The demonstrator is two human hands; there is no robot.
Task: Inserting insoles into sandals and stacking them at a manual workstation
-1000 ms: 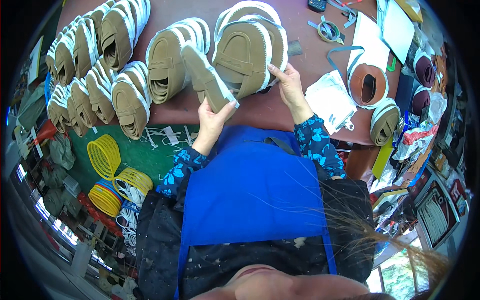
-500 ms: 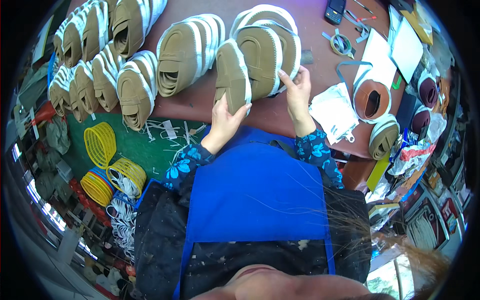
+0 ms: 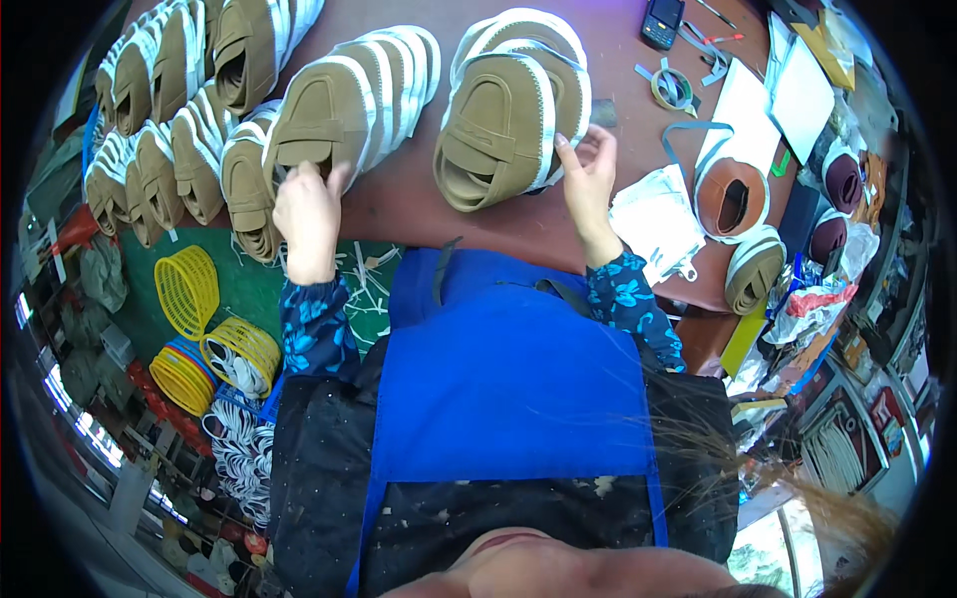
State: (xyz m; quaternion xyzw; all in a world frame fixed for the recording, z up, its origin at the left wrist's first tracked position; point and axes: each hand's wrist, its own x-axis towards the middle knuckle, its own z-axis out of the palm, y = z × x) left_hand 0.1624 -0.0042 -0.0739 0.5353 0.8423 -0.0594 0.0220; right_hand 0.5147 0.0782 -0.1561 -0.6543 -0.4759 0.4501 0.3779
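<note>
My left hand point(image 3: 308, 214) is closed on the lower end of a tan shoe upper point(image 3: 324, 105) with a white stitched edge. That upper leans at the front of a row of similar uppers point(image 3: 404, 80) standing on the table. To the right, a second small group of tan uppers point(image 3: 498, 130) stands on the table, its strap and opening facing me. My right hand point(image 3: 590, 184) is beside this group's right edge, thumb close to or touching the white edging, fingers apart and curled, holding nothing that I can see.
More tan uppers point(image 3: 189, 164) stand in rows at the left on the reddish-brown table point(image 3: 399, 209). At the right are tape point(image 3: 672, 90), a handheld device point(image 3: 662, 22), white papers point(image 3: 653, 221) and a brown upper point(image 3: 731, 199). Yellow baskets point(image 3: 186, 292) stand lower left.
My left hand has moved left with one upper, from beside the right-hand group to the front of the middle row. My right hand has stayed near the right-hand group.
</note>
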